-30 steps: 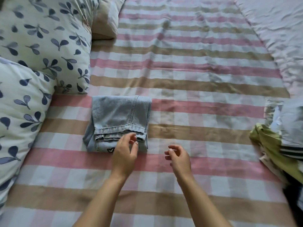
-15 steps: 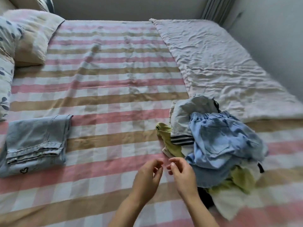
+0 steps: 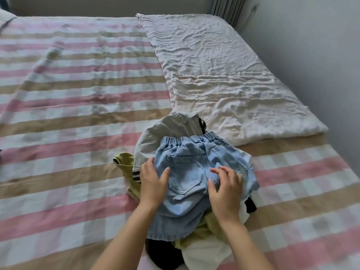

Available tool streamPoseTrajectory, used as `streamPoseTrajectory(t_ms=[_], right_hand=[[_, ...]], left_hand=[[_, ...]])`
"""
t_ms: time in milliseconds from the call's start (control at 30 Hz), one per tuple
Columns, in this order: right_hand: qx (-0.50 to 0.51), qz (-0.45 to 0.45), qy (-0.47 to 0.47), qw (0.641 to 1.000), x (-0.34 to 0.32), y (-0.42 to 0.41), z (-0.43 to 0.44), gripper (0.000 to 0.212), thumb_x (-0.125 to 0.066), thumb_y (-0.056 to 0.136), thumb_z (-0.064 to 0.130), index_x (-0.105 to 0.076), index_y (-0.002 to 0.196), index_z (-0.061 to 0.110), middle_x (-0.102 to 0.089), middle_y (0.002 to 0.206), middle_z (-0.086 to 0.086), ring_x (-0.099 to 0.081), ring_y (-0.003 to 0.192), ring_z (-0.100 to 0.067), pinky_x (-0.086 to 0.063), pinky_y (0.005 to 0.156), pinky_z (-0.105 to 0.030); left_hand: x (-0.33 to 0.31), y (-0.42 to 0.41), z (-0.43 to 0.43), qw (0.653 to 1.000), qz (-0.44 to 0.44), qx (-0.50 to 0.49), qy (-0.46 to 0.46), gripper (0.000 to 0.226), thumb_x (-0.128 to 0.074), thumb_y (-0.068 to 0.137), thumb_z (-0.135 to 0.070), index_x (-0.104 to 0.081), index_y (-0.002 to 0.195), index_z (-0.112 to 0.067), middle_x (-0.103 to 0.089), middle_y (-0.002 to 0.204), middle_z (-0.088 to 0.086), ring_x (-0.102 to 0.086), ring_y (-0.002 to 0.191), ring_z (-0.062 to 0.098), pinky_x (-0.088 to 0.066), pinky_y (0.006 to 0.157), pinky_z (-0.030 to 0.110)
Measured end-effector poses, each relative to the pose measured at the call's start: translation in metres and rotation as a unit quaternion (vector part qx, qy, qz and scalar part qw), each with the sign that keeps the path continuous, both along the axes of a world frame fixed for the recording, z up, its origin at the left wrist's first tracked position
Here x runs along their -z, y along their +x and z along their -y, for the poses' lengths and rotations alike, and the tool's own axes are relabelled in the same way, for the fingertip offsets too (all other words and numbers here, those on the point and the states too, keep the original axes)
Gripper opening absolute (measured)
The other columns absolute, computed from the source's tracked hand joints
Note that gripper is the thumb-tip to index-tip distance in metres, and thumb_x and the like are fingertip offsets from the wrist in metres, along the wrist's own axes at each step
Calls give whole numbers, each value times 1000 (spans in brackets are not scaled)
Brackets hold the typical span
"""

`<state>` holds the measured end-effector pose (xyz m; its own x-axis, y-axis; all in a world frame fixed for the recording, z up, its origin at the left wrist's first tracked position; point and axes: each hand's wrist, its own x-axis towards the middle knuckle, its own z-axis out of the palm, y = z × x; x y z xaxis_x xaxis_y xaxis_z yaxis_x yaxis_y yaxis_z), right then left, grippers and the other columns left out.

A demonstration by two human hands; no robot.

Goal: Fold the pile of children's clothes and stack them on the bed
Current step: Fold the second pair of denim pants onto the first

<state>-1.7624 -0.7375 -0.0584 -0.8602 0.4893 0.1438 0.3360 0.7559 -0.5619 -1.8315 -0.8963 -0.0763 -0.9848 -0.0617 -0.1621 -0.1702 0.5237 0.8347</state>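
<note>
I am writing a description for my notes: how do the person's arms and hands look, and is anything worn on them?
Both forearms are bare; no sleeve shows in the view. The left hand and right hand wear no gloves, and no watch or bracelet is visible at the wrists. The fingernails look pale and glossy, perhaps polished.

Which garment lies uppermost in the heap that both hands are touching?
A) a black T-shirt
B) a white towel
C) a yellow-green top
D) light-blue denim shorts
D: the light-blue denim shorts lie uppermost, elastic waist and back pocket facing up, with the left hand and right hand touching them.
</note>
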Motion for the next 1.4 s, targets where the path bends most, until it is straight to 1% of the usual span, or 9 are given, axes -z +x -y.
streamPoseTrajectory(t_ms=[133, 333, 567, 733, 933, 1133, 1267, 1333, 1400], right_hand=[[20, 149, 42, 988, 11, -16, -12, 66, -70, 75, 46, -49, 130, 15, -44, 130, -8, -39, 118, -29, -32, 97, -37], [34, 126, 27, 991, 10, -20, -15, 12, -60, 87, 15, -66, 97, 13, -63, 105, -10, -52, 101, -28, -38, 82, -37], [-28, -70, -80, 994, -48, 10, 38, 5, -66, 83, 7, -66, 86, 11, -65, 84, -4, -59, 83, -22, -49, 76, -37], [-104, -117, -176, 972, -102, 49, 120, 16, -68, 80, 8, -62, 80, 23, -63, 81, 7, -60, 78, -4, -45, 71, -11], [-197, -100, -287, 932, -92, 95, 235, 8, -65, 77, 13, -64, 79, 21, -62, 78, 10, -61, 78, -8, -47, 70, -16], [-190, 53, -263, 944, 7, 126, 309, 16, -65, 79, -4, -64, 77, 13, -63, 79, -1, -59, 80, -13, -49, 77, -32], [-190, 164, -222, 942, 53, 144, 328, 12, -62, 82, 0, -66, 83, 12, -63, 86, -4, -58, 87, -19, -41, 76, -17], [-208, 230, -196, 930, 63, 150, 329, 13, -60, 84, 3, -67, 91, 11, -64, 93, -5, -57, 92, -18, -36, 75, -14], [-218, 284, -189, 914, 63, 152, 329, 26, -55, 82, -1, -66, 102, 10, -64, 103, -6, -55, 98, -15, -34, 79, -11]], left_hand=[[10, -22, -3, 994, 84, -41, 49, 41, -64, 86, -17, -51, 121, 0, -59, 117, 14, -54, 111, 28, -41, 87, 31], [4, 2, 10, 946, 135, -82, 281, 16, -61, 88, -12, -63, 103, -12, -70, 100, 10, -67, 92, 24, -54, 84, 41], [-62, 54, 77, 891, 57, -101, 440, 27, -61, 79, -12, -62, 105, -13, -71, 102, 12, -68, 93, 26, -56, 77, 33], [-122, 113, 177, 907, -48, -106, 405, 25, -60, 71, -12, -71, 90, -24, -73, 89, 2, -69, 81, 16, -56, 65, 22], [-133, 180, 290, 934, -128, -156, 296, 36, -58, 69, -7, -70, 90, -34, -72, 84, -12, -65, 77, -1, -52, 70, 13], [-38, 234, 334, 956, -21, -174, 237, 39, -61, 79, 11, -67, 96, -23, -72, 96, -5, -65, 89, 3, -50, 81, 16], [18, 267, 330, 953, 111, -174, 223, 43, -61, 83, 3, -52, 124, -7, -58, 127, 6, -52, 121, 19, -39, 105, 39], [31, 280, 322, 954, 141, -162, 207, 49, -62, 85, -3, -46, 131, -8, -52, 133, 3, -47, 125, 16, -34, 109, 36], [35, 290, 316, 960, 138, -144, 197, 42, -60, 87, -7, -48, 126, -17, -52, 128, -4, -47, 120, 5, -34, 106, 19]])
